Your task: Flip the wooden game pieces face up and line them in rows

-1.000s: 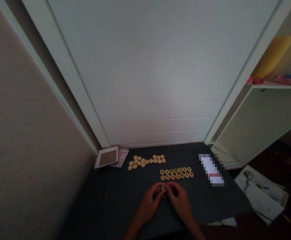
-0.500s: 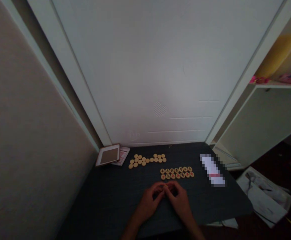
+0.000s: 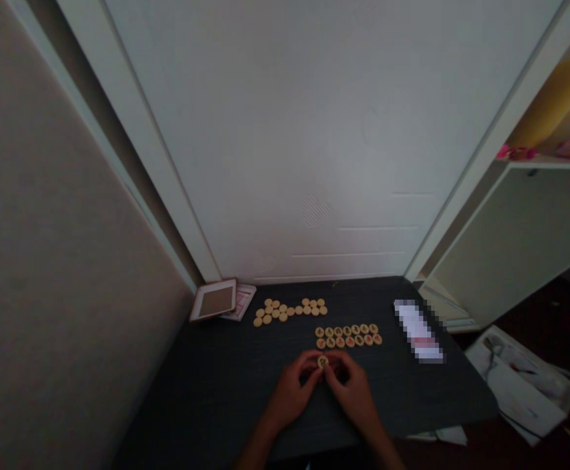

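Observation:
Between the fingertips of both hands is a round wooden xiangqi piece (image 3: 322, 361), its dark-marked face turned toward me. My left hand (image 3: 294, 382) grips it from the left, fingers curled. From the other side, my right hand (image 3: 347, 380) pinches the same piece. Just beyond the fingers lie two neat rows of xiangqi pieces (image 3: 350, 341), face up, with dark marks in the far row and mostly red ones in the near row. Farther back and to the left sits a loose cluster of plain-looking discs (image 3: 283, 313), no marks visible on them.
A dark table (image 3: 206, 391) carries everything. At its back left, a tablet-like framed object (image 3: 217, 301) overlaps a printed booklet (image 3: 243, 301). A pixelated pale object (image 3: 418, 331) lies at the right. A white door panel stands behind, and a white bin (image 3: 524, 385) is on the floor to the right.
The piece between my fingers has come into view, its marked face now showing. Both hands stay nearly in place. The view has shifted slightly.

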Tool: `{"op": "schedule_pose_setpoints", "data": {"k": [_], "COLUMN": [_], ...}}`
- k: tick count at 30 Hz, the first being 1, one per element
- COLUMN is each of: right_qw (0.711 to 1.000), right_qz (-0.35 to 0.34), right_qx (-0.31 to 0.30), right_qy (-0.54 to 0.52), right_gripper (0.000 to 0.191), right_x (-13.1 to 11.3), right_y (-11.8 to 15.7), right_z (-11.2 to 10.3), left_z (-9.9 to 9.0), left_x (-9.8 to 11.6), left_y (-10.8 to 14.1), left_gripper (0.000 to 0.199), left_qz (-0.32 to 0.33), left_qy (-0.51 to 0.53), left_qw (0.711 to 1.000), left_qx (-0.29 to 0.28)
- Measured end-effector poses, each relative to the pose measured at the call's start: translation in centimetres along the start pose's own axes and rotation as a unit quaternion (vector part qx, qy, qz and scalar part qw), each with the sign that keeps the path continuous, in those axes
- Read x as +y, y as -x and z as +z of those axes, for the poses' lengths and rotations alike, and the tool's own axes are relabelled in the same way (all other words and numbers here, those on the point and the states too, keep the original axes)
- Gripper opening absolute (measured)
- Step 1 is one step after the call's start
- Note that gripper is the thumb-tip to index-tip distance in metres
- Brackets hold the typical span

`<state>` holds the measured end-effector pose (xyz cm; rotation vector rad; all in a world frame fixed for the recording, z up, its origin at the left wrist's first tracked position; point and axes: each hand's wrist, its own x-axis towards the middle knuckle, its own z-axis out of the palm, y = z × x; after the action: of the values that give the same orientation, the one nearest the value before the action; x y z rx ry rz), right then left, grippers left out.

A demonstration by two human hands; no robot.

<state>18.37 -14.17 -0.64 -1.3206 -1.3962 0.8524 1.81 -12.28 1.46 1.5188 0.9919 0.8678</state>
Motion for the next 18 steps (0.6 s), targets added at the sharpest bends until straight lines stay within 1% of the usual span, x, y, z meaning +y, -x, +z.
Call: {"op": "schedule_pose_setpoints", "data": {"k": [3,8,11,14,18], "right_qw": [1.000,1.000,1.000,1.000,1.000], "right_qz": [0.007,0.018,0.020,0.023,0.013], "right_qx": [0.008,0.013,0.005,-0.004,-0.015], "right_qy": [0.010,0.012,0.004,-0.008,-0.024], "right_gripper": [0.030,0.028,0.028,0.029,0.027], "right_x": [0.45,0.95,0.92,0.77,0.43], "right_y": [-0.01,0.05,0.10,0.14,0.21], "right_z": [0.16,0.13,-0.03,-0.17,-0.31], "left_z": [-0.02,-0.01,-0.05,-0.06,0.01], "left_x": [-0.06,-0.35,-0.41,-0.36,-0.20], "left_y": [0.00,-0.07,-0.08,-0.03,0.02], "left_gripper": [0.029,0.026,0.026,0.027,0.027], "left_qz": [-0.005,-0.006,-0.002,-0.004,0.001], "left_qy": [-0.007,-0.027,-0.033,-0.039,-0.032], "left_qw": [1.000,1.000,0.999,0.999,0.999], "left_qx": [-0.009,-0.009,-0.012,0.001,0.005]}}
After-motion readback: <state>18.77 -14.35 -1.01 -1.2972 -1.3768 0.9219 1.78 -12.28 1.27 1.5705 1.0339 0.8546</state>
